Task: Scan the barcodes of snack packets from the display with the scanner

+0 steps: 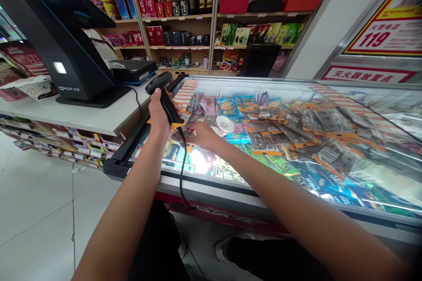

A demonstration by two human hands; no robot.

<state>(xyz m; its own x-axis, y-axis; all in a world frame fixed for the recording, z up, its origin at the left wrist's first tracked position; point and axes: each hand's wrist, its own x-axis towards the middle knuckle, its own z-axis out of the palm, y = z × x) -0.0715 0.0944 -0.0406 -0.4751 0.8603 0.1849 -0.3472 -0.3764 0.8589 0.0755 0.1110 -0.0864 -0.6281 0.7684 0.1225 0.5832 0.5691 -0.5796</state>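
My left hand (160, 109) is wrapped around a black and yellow barcode scanner (168, 104), its head tipped up and its cable hanging from the lower end. Close beside it, my right hand (203, 135) has its fingers closed on a clear snack packet (180, 135), partly hidden behind the scanner and the fingers. A white roll of tape (225, 124) lies just past my right wrist. Many clear packets with orange edges (270, 134) are piled on the freezer's glass top to the right.
The glass-topped chest freezer (250, 82) spans the front, with colourful packages inside. At left, a white counter (108, 118) bears a black checkout terminal (72, 61). Shelves (180, 17) of bottles and boxes stand behind. The scanner's cable (182, 171) hangs over the freezer's front edge.
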